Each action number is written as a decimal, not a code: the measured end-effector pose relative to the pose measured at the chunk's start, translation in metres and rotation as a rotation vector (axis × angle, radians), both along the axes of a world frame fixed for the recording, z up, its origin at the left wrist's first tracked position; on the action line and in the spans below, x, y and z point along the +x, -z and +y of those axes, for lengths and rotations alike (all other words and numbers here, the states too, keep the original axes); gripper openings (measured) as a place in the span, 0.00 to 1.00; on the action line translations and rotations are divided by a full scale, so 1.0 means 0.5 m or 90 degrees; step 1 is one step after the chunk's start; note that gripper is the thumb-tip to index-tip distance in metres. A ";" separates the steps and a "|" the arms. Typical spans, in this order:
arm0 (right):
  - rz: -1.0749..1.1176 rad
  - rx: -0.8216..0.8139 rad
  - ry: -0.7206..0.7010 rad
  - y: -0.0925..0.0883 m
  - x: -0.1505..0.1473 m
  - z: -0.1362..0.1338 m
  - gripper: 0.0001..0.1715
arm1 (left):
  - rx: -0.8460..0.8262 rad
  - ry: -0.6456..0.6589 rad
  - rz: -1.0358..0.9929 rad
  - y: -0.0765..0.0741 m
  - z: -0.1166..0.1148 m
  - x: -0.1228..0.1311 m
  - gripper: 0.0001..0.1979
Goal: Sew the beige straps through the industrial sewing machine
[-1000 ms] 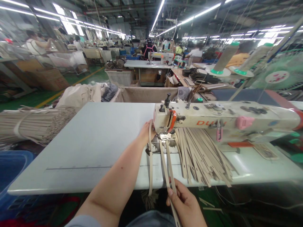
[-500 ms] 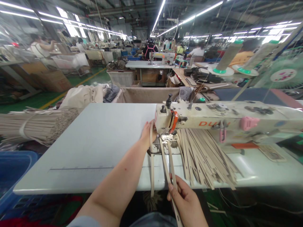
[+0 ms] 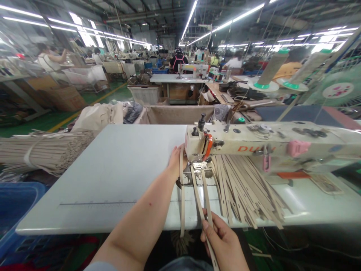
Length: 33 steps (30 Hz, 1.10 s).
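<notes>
Many strips [image 3: 241, 188], pale tabletop [image 3: 126, 165], green floor [image 3: 116, 95]

You wear a pale blue-grey sleeve [image 3: 100, 266] ending near your left elbow. Your left forearm [image 3: 135, 226] is bare, with 1 small round mark [image 3: 150, 204]. Both your hands [image 3: 222, 239] are ungloved. Darker blue-grey clothing [image 3: 186, 264] shows below.

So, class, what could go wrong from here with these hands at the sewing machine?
1. The left hand is close beside the sewing machine and partly hidden, so fingers might get nipped if it runs.
2. The two strips converge at the right hand; they could overlap or pull askew.
3. The pile of strips reaches the front edge of the table, so some might slide off.
</notes>
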State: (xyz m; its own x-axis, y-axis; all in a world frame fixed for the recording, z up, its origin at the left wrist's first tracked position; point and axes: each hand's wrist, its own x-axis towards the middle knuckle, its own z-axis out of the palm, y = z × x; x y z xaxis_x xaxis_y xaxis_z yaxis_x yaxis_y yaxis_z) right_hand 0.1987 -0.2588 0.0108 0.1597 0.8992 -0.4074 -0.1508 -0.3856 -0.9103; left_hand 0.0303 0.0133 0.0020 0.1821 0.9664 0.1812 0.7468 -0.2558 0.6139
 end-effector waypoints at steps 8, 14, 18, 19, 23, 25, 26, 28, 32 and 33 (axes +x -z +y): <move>0.011 -0.001 0.012 -0.003 -0.011 0.001 0.47 | 0.012 -0.039 0.004 -0.022 -0.024 0.014 0.23; 0.029 0.007 0.041 -0.017 -0.012 0.003 0.49 | 0.011 -0.036 -0.021 -0.024 -0.027 0.013 0.23; 0.029 0.010 0.038 -0.017 -0.015 0.009 0.49 | 0.008 -0.035 -0.026 -0.023 -0.027 0.013 0.22; 0.025 0.009 0.037 -0.015 -0.015 0.009 0.48 | 0.006 -0.034 -0.026 -0.023 -0.027 0.013 0.22; 0.010 0.002 0.045 -0.008 -0.018 0.006 0.47 | 0.007 -0.036 -0.028 -0.030 -0.029 0.014 0.21; 0.006 -0.001 0.046 -0.006 -0.018 0.004 0.46 | 0.004 -0.041 -0.024 -0.034 -0.030 0.014 0.20; 0.005 -0.002 0.046 -0.005 -0.019 0.004 0.46 | 0.001 -0.043 -0.022 -0.036 -0.031 0.015 0.19; 0.002 -0.002 0.047 -0.003 -0.020 0.004 0.46 | -0.002 -0.044 -0.018 -0.038 -0.031 0.016 0.18; 0.002 0.003 0.053 0.004 -0.020 0.003 0.46 | 0.003 -0.047 -0.018 -0.032 -0.028 0.018 0.20; 0.002 0.004 0.054 0.007 -0.019 0.003 0.46 | 0.007 -0.048 -0.017 -0.030 -0.027 0.018 0.21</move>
State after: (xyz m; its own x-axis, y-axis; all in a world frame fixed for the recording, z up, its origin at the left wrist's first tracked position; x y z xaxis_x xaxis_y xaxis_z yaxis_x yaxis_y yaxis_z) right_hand 0.1890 -0.2572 0.0075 0.2341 0.8849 -0.4026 -0.1851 -0.3659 -0.9120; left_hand 0.0393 -0.0003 0.0168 0.1043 0.9752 0.1952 0.7475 -0.2063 0.6314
